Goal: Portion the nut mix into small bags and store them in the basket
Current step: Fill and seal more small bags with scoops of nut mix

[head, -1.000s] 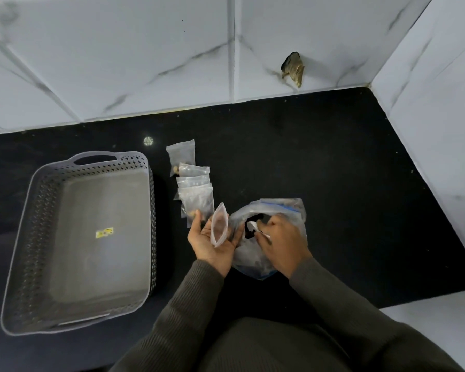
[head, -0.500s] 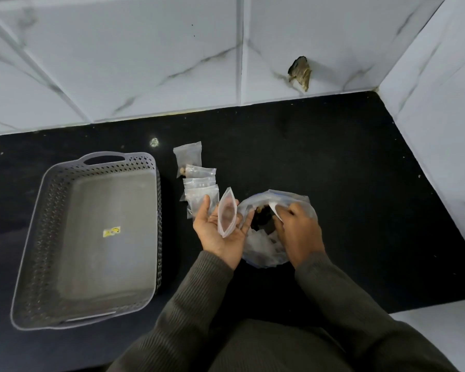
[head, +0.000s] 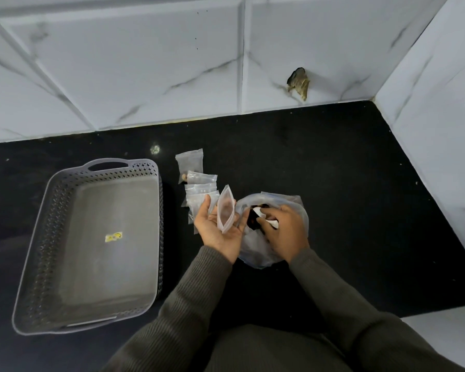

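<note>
A grey perforated basket (head: 42, 237) sits on the left part of the black countertop (head: 333, 170), 1 handle toward the back edge, with a small yellow sticker (head: 113, 237) on its floor and nothing else visible inside. Just beside its right wall, toward the middle of the countertop, lies a row of small bags (head: 200, 187), overlapping and running from the back edge toward the person; the farthest bag (head: 189, 163) shows a few nuts at its bottom. The near end of the row is covered by the left hand (head: 216, 232), palm up, its thumb and fingers curled round 1 small bag (head: 226, 210) that stands on edge in the palm, mouth pointing up and away. Right of it, the large clear bag (head: 255, 251) of nut mix rests on the countertop, its mouth gaping. The right hand (head: 289, 232) is at that mouth, fingers curled tight on a white scoop (head: 271, 224) whose tip points into the bag. Dark ribbed sleeves (head: 333, 291) cover both arms. On the back wall, toward the right corner, a tile has a broken hole (head: 298, 83).
</note>
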Demonstrator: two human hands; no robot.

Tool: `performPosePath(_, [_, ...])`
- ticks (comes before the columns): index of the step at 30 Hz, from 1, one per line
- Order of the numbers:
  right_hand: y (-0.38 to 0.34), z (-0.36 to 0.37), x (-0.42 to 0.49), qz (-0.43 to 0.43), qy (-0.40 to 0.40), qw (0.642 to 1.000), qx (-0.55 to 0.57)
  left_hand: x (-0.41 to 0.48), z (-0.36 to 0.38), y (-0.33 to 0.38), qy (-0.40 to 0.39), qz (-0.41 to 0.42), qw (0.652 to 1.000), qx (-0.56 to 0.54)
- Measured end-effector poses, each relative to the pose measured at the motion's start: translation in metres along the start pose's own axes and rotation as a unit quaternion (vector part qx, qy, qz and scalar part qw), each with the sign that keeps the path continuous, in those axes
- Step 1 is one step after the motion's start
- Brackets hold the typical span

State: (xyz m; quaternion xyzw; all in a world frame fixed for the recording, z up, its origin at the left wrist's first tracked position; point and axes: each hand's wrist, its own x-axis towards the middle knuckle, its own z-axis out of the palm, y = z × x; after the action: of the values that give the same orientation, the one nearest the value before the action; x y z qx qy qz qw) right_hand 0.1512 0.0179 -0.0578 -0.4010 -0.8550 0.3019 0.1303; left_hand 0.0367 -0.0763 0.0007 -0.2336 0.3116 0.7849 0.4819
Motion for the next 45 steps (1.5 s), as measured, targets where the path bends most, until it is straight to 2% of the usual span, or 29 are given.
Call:
performPosePath(5, [-0.005,-0.007,0.000,-0.042,-0.007,0.996,0.076,0.004,-0.008,0.002,0.007,0.002,1.000,-0.012])
performPosePath(8, [-0.005,-0.009,-0.001,-0.021,-0.043,0.995,0.089,0.006,-0.011,0.003,0.012,0.004,1.000,-0.019])
performPosePath(10, [-0.008,-0.011,0.001,0.035,-0.098,0.989,0.106,0.008,-0.012,0.003,0.017,0.006,1.000,-0.019])
performPosePath(13, [-0.017,-0.015,0.002,0.160,-0.162,0.956,0.183,0.007,-0.013,0.002,0.023,0.005,1.000,-0.020])
performPosePath(16, [-0.024,-0.016,0.001,0.227,-0.165,0.926,0.253,0.005,-0.014,0.002,0.024,0.006,1.000,-0.016])
performPosePath(21, [-0.025,-0.017,-0.007,0.312,-0.121,0.872,0.358,0.002,-0.016,0.003,0.018,0.002,1.000,-0.017])
performPosePath(27, [-0.028,-0.042,-0.022,0.313,-0.064,0.872,0.370,-0.002,-0.014,0.000,-0.001,-0.004,1.000,-0.004])
performPosePath(35, [-0.039,-0.080,-0.041,0.289,-0.038,0.860,0.418,-0.014,-0.009,-0.001,-0.024,-0.025,0.999,0.003])
performPosePath(42, [-0.080,-0.125,-0.054,0.219,-0.002,0.871,0.439,-0.026,0.002,-0.005,-0.037,-0.022,0.998,0.036])
performPosePath(45, [-0.103,-0.140,-0.059,0.165,0.017,0.880,0.445,-0.022,0.004,-0.011,0.006,-0.010,0.996,0.086])
